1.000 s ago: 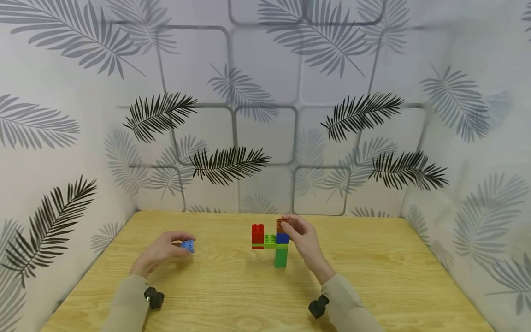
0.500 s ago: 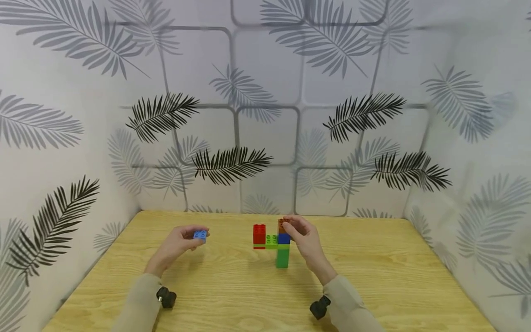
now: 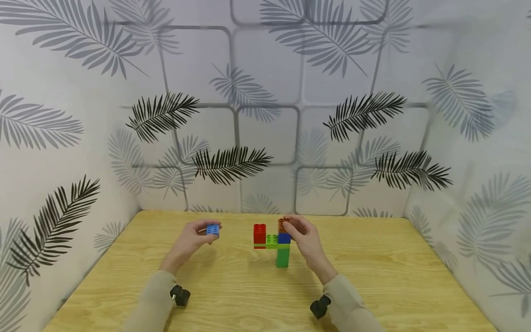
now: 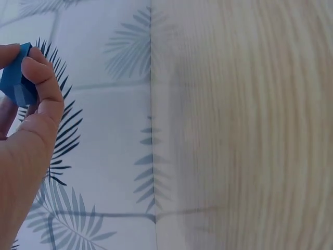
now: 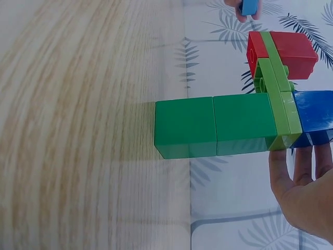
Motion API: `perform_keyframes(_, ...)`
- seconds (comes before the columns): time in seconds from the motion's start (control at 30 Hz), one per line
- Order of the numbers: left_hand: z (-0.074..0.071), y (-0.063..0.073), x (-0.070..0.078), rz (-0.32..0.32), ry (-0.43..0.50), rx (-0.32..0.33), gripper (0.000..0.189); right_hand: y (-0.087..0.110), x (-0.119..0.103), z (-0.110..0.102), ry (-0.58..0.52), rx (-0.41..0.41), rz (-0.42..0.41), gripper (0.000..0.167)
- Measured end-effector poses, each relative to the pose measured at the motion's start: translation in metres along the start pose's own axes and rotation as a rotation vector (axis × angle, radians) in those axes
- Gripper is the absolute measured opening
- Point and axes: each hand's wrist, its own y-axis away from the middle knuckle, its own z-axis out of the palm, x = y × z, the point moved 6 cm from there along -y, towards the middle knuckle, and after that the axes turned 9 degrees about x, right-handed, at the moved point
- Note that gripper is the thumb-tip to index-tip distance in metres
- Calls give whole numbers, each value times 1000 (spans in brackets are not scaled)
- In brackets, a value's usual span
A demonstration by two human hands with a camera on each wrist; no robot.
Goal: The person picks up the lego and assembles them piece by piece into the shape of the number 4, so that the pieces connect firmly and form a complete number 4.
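Observation:
My left hand (image 3: pixel 191 240) pinches a light blue building brick (image 3: pixel 213 229) between thumb and fingers, above the table and left of a brick tower. The left wrist view shows this brick (image 4: pixel 20 78) at the upper left. At the tower's top, my right hand (image 3: pixel 308 242) grips the orange-brown brick (image 3: pixel 283 225), its thumb on the near side. Below that come a dark blue brick (image 3: pixel 284 238), lime plates (image 3: pixel 271 240) and green bricks (image 3: pixel 282 258) standing on the table. The plates reach out leftward and carry a red brick (image 3: pixel 259 233), with more red underneath.
A wood-grain table (image 3: pixel 232 295) spans the front. Behind it and at both sides hang white walls with leaf patterns (image 3: pixel 265 138). Each sleeved wrist wears a small black camera, one on the left (image 3: pixel 180 295) and one on the right (image 3: pixel 320 306).
My left hand has moved right and slightly farther back, bringing the light blue brick closer to the tower and turning its studs upward. The right hand has kept its hold on the tower.

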Motion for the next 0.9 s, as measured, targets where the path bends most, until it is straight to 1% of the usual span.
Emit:
perform_keyframes(0.07, 4, -1, 2, -9, 8, 17, 43, 0, 0, 0, 0, -2, -2, 36)
perform_keyframes(0.23, 11, -2, 7, -40, 0, 89, 45, 0, 0, 1, -2, -8, -11, 37)
perform_keyframes(0.33, 17, -3, 10, -61, 18, 123, 45, 1, 0, 1, -5, -7, -10, 38)
perform_keyframes(0.47, 27, -2, 15, -77, 74, 136, 42, 0, 1, 2, -2, -9, 10, 38)
perform_keyframes(0.57, 32, 0, 20, -83, 85, 139, 43, -2, 2, 3, 0, -14, 22, 35)
perform_keyframes(0.67, 38, 1, 25, -70, 88, 131, 47, -2, 1, 3, -7, -17, 30, 32)
perform_keyframes(0.77, 45, 1, 28, -48, 108, 117, 46, -1, 1, 2, -13, -16, 31, 32)
perform_keyframes(0.83, 51, 1, 29, -25, 125, 113, 45, 0, 0, 2, -13, -10, 24, 32)
perform_keyframes(0.9, 58, 1, 32, 17, 114, 118, 44, 0, 0, 1, -12, -6, 13, 33)
